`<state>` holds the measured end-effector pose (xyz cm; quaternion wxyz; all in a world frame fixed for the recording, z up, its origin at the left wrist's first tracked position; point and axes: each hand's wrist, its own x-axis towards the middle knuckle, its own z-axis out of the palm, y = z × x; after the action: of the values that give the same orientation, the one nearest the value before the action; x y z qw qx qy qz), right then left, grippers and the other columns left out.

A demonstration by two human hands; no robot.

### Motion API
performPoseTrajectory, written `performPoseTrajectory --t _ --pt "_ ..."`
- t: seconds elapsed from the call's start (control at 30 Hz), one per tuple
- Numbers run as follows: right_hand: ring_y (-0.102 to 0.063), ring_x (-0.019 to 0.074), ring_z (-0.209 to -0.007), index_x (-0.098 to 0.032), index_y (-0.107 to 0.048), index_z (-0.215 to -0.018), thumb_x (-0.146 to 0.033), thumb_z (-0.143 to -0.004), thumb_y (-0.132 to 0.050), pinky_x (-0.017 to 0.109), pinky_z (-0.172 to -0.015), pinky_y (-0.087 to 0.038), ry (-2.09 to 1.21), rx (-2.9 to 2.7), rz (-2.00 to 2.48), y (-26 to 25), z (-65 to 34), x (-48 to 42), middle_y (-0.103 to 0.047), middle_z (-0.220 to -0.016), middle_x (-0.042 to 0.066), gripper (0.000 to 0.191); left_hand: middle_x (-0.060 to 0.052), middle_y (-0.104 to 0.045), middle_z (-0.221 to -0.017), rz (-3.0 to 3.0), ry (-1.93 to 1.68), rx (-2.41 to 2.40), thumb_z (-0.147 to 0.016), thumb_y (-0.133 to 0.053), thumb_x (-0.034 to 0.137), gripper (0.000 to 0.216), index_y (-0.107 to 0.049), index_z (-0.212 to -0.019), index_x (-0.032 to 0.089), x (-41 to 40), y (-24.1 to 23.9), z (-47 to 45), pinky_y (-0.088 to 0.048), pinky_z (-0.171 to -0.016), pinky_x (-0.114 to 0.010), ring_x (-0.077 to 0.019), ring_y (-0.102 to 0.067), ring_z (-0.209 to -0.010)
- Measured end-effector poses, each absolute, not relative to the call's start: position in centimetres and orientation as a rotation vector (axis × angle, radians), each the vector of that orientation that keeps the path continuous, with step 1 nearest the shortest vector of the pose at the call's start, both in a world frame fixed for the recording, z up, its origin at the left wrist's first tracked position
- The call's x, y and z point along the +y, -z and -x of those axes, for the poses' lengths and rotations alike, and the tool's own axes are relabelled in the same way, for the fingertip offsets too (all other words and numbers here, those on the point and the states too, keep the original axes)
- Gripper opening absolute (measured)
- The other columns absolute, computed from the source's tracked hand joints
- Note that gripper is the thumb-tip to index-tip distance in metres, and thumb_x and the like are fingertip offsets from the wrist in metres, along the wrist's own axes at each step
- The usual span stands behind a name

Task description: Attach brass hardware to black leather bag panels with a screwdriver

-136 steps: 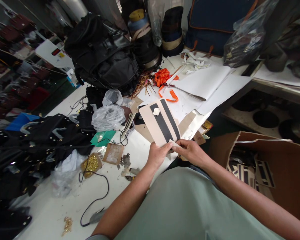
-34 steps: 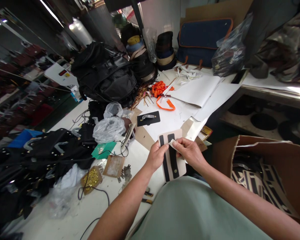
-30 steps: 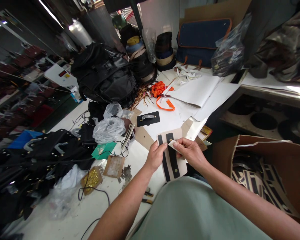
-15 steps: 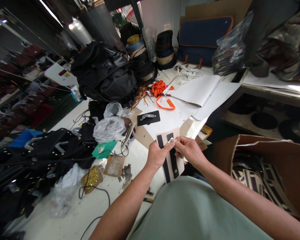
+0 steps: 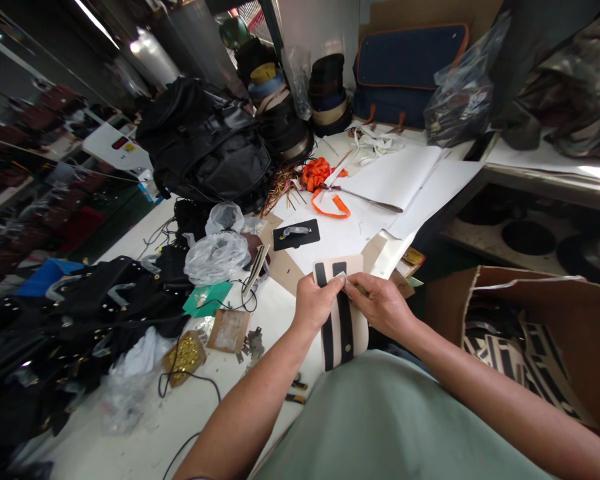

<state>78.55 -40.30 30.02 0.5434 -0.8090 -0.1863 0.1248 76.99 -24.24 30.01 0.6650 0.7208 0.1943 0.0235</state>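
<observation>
A beige panel with black stripes and a small brass-coloured stud (image 5: 347, 347) is held up close to my body. My left hand (image 5: 315, 303) is closed on the panel's left edge, its thumb lying across the front. My right hand (image 5: 380, 303) pinches at the panel's middle, thumb and forefinger meeting the left thumb tip. Something small and white shows between the fingertips, too small to name. Just beyond, a black rectangular piece (image 5: 297, 235) with a plastic-wrapped metal fitting rests on the table.
At the right stands a cardboard box (image 5: 467, 300) holding striped panels. Black bags (image 5: 205, 147) and a plastic bag (image 5: 217, 257) crowd the left. A carton of brass-coloured bits (image 5: 185, 357), orange ribbon (image 5: 317, 175), scissors (image 5: 370, 199) and white paper (image 5: 405, 173) lie on the table.
The panel has turned slightly, showing its striped face more squarely. My right fingers have closed in against my left thumb, and less of the white bit shows.
</observation>
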Motion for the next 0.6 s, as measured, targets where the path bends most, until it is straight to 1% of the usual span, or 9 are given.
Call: performPoseTrajectory --t 0.1,0.17,0.23,0.3,0.37,0.43,0.5,0.53,0.6 --pt "-0.060 0.0156 -0.072 -0.022 -0.068 -0.089 -0.035 -0.103 -0.053 0.028 -0.068 -0.043 -0.338 -0.763 1.872 -30.8 -77.1 -39.8 -0.066 -0.081 0.001 0.024 -0.009 -0.080 -0.089 -1.511 -0.124 0.638 -0.073 -0.083 0.038 0.032 -0.078 -0.091 0.012 -23.7 -29.0 -78.0 -0.058 -0.072 -0.031 -0.0244 -0.074 -0.080" --pt "-0.062 0.0159 -0.076 -0.023 -0.069 -0.091 -0.032 -0.102 -0.055 0.028 -0.070 -0.044 -0.405 -0.882 1.784 -30.8 -76.3 -39.6 -0.067 -0.085 0.002 0.020 -0.010 -0.080 -0.089 -1.446 -0.141 0.716 -0.070 -0.085 0.038 0.037 -0.077 -0.093 0.011 -22.8 -28.4 -78.6 -0.059 -0.071 -0.033 -0.0244 -0.074 -0.077" --pt "-0.063 0.0172 -0.083 -0.023 -0.070 -0.092 -0.034 -0.101 -0.058 0.029 -0.077 -0.047 -0.353 -0.704 1.741 -30.1 -76.3 -39.9 -0.066 -0.089 0.003 0.019 -0.011 -0.080 -0.095 -1.404 -0.133 0.676 -0.068 -0.088 0.040 0.044 -0.077 -0.099 0.011 -22.0 -28.2 -79.0 -0.060 -0.076 -0.034 -0.0243 -0.075 -0.081" --pt "-0.064 0.0205 -0.097 -0.022 -0.070 -0.088 -0.041 -0.097 -0.062 0.032 -0.087 -0.048 -0.240 -0.399 1.734 -28.8 -77.0 -40.7 -0.065 -0.103 0.007 0.022 -0.011 -0.080 -0.099 -1.332 -0.112 0.656 -0.065 -0.091 0.042 0.050 -0.077 -0.103 0.012 -21.6 -28.1 -79.2 -0.061 -0.080 -0.035 -0.0243 -0.075 -0.085" --pt "-0.062 0.0244 -0.108 -0.021 -0.070 -0.083 -0.049 -0.092 -0.067 0.034 -0.090 -0.048 -0.277 -0.215 1.731 -27.7 -77.8 -41.7 -0.065 -0.116 0.009 0.030 -0.011 -0.080 -0.098 -1.244 -0.077 0.690 -0.063 -0.093 0.044 0.053 -0.076 -0.103 0.012 -21.5 -28.1 -79.2 -0.062 -0.081 -0.036 -0.0246 -0.075 -0.084" --pt "-0.064 0.0237 -0.097 -0.020 -0.070 -0.082 -0.056 -0.089 -0.069 0.032 -0.079 -0.049 -0.547 -0.152 1.673 -27.0 -78.2 -42.5 -0.068 -0.108 0.008 0.037 -0.011 -0.080 -0.095 -1.177 -0.027 0.717 -0.062 -0.093 0.046 0.054 -0.076 -0.101 0.012 -21.7 -28.0 -79.0 -0.062 -0.079 -0.036 -0.0248 -0.075 -0.082" --pt "-0.062 0.0193 -0.076 -0.019 -0.069 -0.084 -0.060 -0.087 -0.069 0.029 -0.065 -0.046 -0.781 -0.108 1.590 -26.8 -78.2 -42.8 -0.069 -0.086 0.003 0.041 -0.011 -0.080 -0.096 -1.148 0.015 0.698 -0.064 -0.092 0.047 0.054 -0.075 -0.102 0.013 -21.8 -27.7 -78.6 -0.061 -0.079 -0.035 -0.0243 -0.075 -0.082" --pt "-0.060 0.0177 -0.069 -0.019 -0.069 -0.086 -0.061 -0.087 -0.069 0.028 -0.062 -0.044 -0.831 -0.074 1.562 -26.8 -78.1 -42.7 -0.068 -0.080 0.002 0.042 -0.010 -0.080 -0.098 -1.147 0.034 0.678 -0.066 -0.091 0.048 0.054 -0.075 -0.105 0.014 -21.8 -27.5 -78.2 -0.061 -0.080 -0.034 -0.0235 -0.075 -0.083" --pt "-0.060 0.0172 -0.067 -0.020 -0.070 -0.089 -0.061 -0.085 -0.071 0.028 -0.061 -0.045 -0.800 -0.008 1.543 -26.9 -78.1 -42.3 -0.069 -0.079 0.001 0.042 -0.009 -0.079 -0.102 -1.166 0.081 0.636 -0.071 -0.088 0.049 0.051 -0.074 -0.108 0.016 -21.7 -27.2 -77.0 -0.060 -0.079 -0.031 -0.0212 -0.074 -0.084"
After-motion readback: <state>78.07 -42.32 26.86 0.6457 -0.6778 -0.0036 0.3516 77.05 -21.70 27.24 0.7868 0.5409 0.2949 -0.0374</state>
